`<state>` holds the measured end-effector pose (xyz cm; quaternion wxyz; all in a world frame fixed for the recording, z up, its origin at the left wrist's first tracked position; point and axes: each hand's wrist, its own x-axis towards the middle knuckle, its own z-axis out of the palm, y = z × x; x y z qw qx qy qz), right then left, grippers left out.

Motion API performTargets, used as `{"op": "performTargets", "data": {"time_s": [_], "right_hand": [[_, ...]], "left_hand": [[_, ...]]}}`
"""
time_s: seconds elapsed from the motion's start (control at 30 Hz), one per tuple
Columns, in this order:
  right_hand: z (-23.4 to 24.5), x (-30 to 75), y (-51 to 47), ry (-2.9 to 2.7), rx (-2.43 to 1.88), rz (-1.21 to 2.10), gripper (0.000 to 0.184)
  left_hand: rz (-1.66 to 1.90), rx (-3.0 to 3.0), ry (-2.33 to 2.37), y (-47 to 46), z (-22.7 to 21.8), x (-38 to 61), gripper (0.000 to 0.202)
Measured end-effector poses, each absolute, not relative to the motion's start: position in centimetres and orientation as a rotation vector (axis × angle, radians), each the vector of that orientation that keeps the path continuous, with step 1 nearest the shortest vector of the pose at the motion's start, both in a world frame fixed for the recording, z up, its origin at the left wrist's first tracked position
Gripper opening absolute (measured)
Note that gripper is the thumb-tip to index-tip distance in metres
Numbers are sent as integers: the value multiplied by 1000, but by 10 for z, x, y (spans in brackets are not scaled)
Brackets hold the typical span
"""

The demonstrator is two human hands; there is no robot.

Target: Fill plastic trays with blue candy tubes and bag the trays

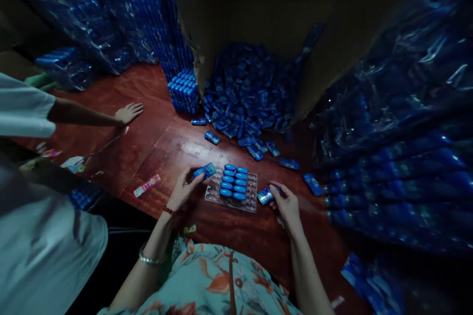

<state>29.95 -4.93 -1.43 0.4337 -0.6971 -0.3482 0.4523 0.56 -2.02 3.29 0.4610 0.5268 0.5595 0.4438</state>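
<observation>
My left hand (182, 188) grips a small blue packet (205, 171) at the left edge of a clear plastic tray (252, 203). In my right hand (287, 202) is another small blue packet (264, 196), held between thumb and fingers just right of the tray. Two columns of blue packets (234, 182) stand on end in the middle of the tray, showing their rounded blue ends. The hollows at the tray's left and right sides show no packets in them. What is printed on the packets is too small to read.
A big pile of loose blue packets (251, 93) spills from an open cardboard box (314, 69). Wrapped blue stacks (399, 177) rise at right, with more stacks (121, 15) at back left. Another person's hand (129, 112) rests on the red table (148, 83). A pink wrapper (147, 185) lies nearby.
</observation>
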Motion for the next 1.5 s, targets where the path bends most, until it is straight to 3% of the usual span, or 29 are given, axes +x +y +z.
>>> {"op": "performTargets", "data": {"time_s": [0.2, 0.4, 0.5, 0.57, 0.77, 0.93, 1.03, 1.2, 1.33, 1.5], "right_hand": [[-10, 309, -84, -757, -1578, 1295, 60], [12, 300, -108, -987, -1550, 1328, 36], [15, 277, -109, -1342, -1523, 986, 22], [12, 261, -107, -1587, -1445, 731, 15], [14, 245, -98, -2224, -1305, 279, 28], [36, 235, -90, -2568, -1349, 124, 27], [39, 223, -89, -2549, -1426, 24, 27], [30, 227, -94, -2416, -1452, -24, 28], [22, 256, -73, -2086, -1475, 142, 30], [24, 284, 16, -1782, -1793, 438, 30]], "left_hand": [[927, 1427, 1569, -54, 48, -13, 40], [919, 1621, 1562, -68, 41, 2, 24], [999, 1864, 1507, -70, 35, 20, 14], [1011, 2054, 1464, -72, 28, 27, 17], [836, 2494, 1266, -79, 13, 33, 31], [571, 2593, 1214, -75, 21, 45, 25], [527, 2581, 1234, -75, 23, 50, 25], [899, 2421, 1333, -73, 13, 34, 32], [1196, 1894, 1549, -19, 0, 14, 25], [1187, 1561, 1869, 98, -8, 8, 32]]}}
